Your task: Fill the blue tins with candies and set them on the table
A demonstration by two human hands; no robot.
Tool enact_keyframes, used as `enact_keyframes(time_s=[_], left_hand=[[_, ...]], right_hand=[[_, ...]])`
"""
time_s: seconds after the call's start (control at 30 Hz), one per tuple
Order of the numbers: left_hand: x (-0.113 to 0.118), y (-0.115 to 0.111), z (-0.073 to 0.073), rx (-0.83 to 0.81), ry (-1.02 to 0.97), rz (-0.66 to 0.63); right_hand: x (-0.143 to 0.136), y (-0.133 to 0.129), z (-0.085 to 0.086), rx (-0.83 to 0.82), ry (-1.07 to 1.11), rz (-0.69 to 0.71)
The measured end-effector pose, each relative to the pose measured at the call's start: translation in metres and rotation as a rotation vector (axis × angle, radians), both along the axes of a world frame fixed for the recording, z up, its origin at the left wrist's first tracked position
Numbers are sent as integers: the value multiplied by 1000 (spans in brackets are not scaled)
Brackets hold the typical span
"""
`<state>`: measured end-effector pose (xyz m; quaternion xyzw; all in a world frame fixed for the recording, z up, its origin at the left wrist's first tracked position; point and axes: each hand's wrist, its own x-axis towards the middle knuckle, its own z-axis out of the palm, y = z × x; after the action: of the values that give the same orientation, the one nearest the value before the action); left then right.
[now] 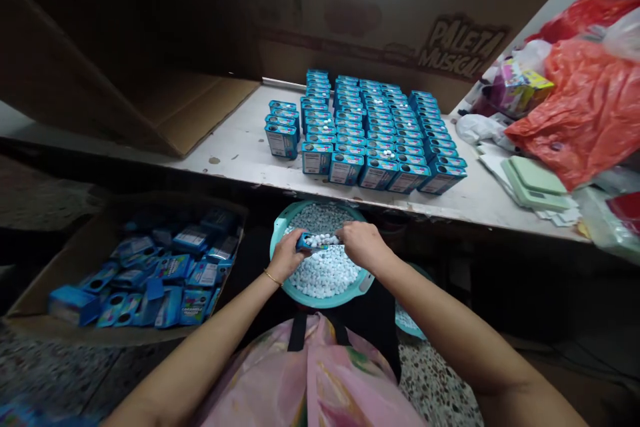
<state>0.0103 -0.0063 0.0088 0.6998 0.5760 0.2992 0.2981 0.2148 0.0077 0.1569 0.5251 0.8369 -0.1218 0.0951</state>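
Observation:
My left hand [286, 256] is closed around a small blue candy box [303, 241], held tilted with its end toward the middle of the basin. My right hand [364, 244] is closed on what looks like a scoop, its handle mostly hidden by the fingers. Small white candies [323, 240] lie heaped between the two hands, at the mouth of the box. Below them is a turquoise plastic basin [283, 221] on my lap, filled with many loose white and pale blue candies [325, 275].
Rows of upright blue boxes [380, 137] stand on the white table [230, 150], a few candies on top. On the left is a carton [35, 307] of blue boxes. A large cardboard box [210, 103], green scale [537, 181] and red bags [595, 93] flank the table.

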Motion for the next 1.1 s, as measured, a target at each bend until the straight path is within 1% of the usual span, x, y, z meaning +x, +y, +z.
enact_keyframes(time_s=[0.13, 0.2, 0.23, 0.3, 0.37, 0.4, 0.43, 0.5, 0.53, 0.6, 0.67, 0.73, 0.8, 0.87, 0.9, 0.97, 1.03, 1.1], left_hand=[[2, 0, -7, 42, -11, -20], [2, 1, -7, 46, -40, -22], [1, 1, -7, 40, -56, -11], [-3, 0, -4, -1, -96, 32], [-11, -1, -1, -65, -157, 107], [-16, -2, 0, -90, -195, 154], [-22, -4, 1, -103, -235, 208], [-33, -6, 2, -100, -301, 319], [-38, -6, 2, -93, -325, 362], [-45, -7, 1, -89, -366, 420], [-48, -8, 0, -98, -400, 450], [-49, -8, 0, -113, -424, 469], [-51, -9, 0, -124, -447, 480], [-54, -9, 1, -120, -463, 497], [-55, -9, 2, -112, -462, 512], [-59, -8, 4, -97, -442, 535], [-61, -8, 8, -88, -403, 521], [-61, -7, 11, -78, -359, 480]], right_hand=[[-22, 0, 10, 53, -40, 98], [-25, 0, 14, 73, -38, 136], [-23, 0, 16, 80, -40, 147], [-9, 1, 15, 94, -45, 133], [13, 4, 2, 93, -61, 66], [24, 7, -9, 82, -75, 16], [34, 9, -24, 63, -92, -39], [43, 10, -62, -3, -121, -152], [40, 9, -83, -35, -115, -197], [21, 2, -124, -94, -65, -204], [-8, -7, -158, -136, 12, -188], [-32, -14, -183, -164, 157, -242], [-41, -16, -199, -207, 339, -318], [-35, -13, -206, -258, 465, -352], [-29, -11, -207, -275, 500, -353], [-12, -6, -202, -289, 542, -350], [5, -1, -188, -289, 587, -345], [20, 1, -166, -277, 621, -333]])
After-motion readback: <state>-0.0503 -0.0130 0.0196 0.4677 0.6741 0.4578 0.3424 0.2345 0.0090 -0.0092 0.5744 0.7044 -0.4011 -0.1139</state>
